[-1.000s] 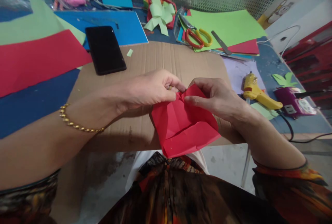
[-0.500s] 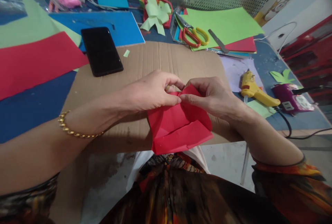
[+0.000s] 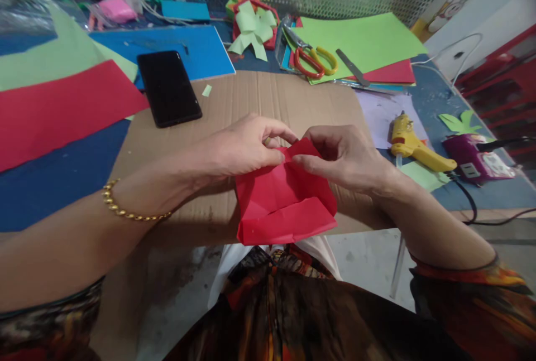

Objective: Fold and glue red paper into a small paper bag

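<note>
A creased red paper (image 3: 287,191), partly folded into raised sides, rests over the front edge of the cardboard sheet (image 3: 247,93). My left hand (image 3: 249,146) pinches its far edge, thumb on the near side and fingers behind. Close beside it, my right hand (image 3: 345,154) grips the far right part of the same edge between thumb and fingers. The fingertips behind the paper are partly hidden. A folded flap lies along the paper's near side.
A black phone (image 3: 170,87) lies left on the cardboard. Scissors (image 3: 314,59) and a metal blade (image 3: 352,66) lie on green paper (image 3: 368,37). A yellow glue gun (image 3: 419,146) sits right, by a purple power socket (image 3: 477,157). Red paper (image 3: 62,110) covers the left side.
The left thumb has slid a little left, away from the right thumb, along the paper's far edge. The paper has shifted slightly left. The view has also moved slightly.
</note>
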Available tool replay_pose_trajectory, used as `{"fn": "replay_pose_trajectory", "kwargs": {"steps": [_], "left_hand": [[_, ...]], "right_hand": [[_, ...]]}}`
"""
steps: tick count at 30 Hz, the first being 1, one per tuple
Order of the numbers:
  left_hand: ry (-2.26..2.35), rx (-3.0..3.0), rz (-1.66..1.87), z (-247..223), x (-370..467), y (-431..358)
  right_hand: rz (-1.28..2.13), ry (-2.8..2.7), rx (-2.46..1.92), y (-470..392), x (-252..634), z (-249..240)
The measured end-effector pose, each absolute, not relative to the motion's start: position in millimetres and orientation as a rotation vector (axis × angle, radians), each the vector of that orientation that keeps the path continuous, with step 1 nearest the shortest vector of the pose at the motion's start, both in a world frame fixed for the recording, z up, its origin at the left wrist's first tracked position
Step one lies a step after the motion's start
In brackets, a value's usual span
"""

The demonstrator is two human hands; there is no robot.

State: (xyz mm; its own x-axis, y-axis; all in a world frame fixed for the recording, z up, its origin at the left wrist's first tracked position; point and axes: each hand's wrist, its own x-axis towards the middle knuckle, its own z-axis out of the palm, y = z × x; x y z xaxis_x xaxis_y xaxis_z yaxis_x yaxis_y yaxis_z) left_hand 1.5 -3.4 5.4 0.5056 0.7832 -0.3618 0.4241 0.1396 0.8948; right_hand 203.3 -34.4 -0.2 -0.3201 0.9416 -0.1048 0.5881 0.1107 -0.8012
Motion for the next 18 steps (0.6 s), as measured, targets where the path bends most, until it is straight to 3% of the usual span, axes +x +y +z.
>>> {"fn": "replay_pose_trajectory", "kwargs": {"steps": [18], "left_hand": [[1.048, 1.532, 0.273, 10.5, 1.7, -3.6]], "right_hand": [[1.222, -1.944, -1.432, -35.8, 204.5, -3.4]]}}
